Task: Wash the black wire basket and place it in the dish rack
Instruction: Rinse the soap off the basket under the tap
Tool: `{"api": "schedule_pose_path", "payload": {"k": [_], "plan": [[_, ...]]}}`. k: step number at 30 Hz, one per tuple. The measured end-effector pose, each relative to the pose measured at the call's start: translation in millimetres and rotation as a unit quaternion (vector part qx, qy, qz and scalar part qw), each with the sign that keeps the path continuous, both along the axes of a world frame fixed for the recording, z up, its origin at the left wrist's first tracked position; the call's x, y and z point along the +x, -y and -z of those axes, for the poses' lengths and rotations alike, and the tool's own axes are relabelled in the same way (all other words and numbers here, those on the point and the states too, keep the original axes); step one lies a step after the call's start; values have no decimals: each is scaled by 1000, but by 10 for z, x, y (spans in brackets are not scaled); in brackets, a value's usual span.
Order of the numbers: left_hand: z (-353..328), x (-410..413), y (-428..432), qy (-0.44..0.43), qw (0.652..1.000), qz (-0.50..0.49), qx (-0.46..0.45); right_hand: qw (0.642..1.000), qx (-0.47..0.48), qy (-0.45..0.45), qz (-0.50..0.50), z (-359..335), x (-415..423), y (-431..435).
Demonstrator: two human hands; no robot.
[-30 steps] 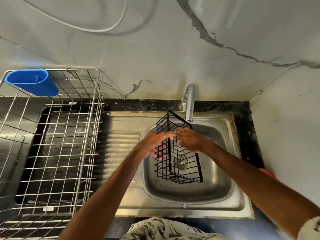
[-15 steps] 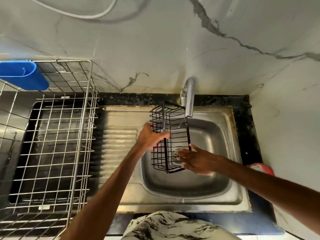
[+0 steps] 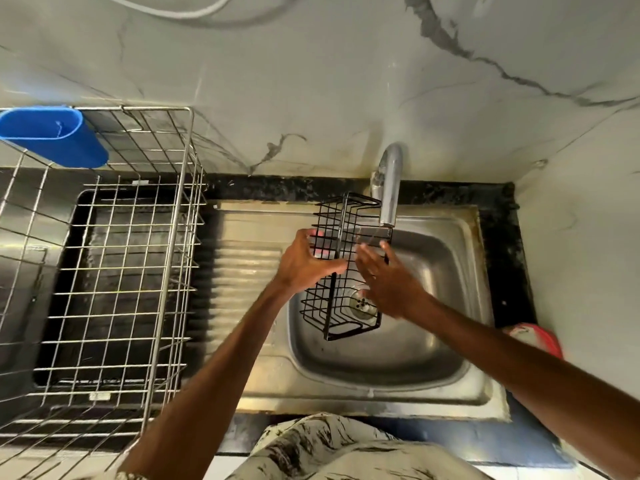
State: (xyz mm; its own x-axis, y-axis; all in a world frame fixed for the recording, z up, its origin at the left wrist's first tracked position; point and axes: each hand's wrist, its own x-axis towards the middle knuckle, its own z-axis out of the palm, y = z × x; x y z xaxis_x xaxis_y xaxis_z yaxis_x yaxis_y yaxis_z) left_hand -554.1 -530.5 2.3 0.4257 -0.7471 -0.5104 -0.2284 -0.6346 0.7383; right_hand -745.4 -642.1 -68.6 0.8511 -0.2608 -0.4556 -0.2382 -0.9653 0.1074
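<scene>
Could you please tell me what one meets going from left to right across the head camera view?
Dish rack → ribbed drainboard → left hand → black wire basket → right hand → red object at the counter's edge.

No legible text anywhere, small white tag [image 3: 99,396] on dish rack [image 3: 188,237] too blurred to read

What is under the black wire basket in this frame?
Under the black wire basket, seen through its wires, are the sink bowl and its drain. The right hand covers the drain's right edge and the bowl beyond.
</scene>
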Motion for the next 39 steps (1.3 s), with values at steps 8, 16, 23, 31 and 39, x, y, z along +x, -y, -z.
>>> {"api": "schedule_pose_path", "payload": {"k": [8,16,23,31,39], "plan": [[118,-66,-17,-77,995,-58,-31,993,95,54,-50,-27,-687,-406],[227,-151,-32,-230,965,-122,-22,856,315,238,335,-217,-377,-333],[344,-349,-8,-249,964,-98,3,825,318,167,437,-110,67,-407],[323,-385,63,-300,949,-96,-7,863,215,173,423,-16,-5,-350],[325,-415,98,-310,948,-76,-12,854,185,183,450,-19,56,-342]]}}
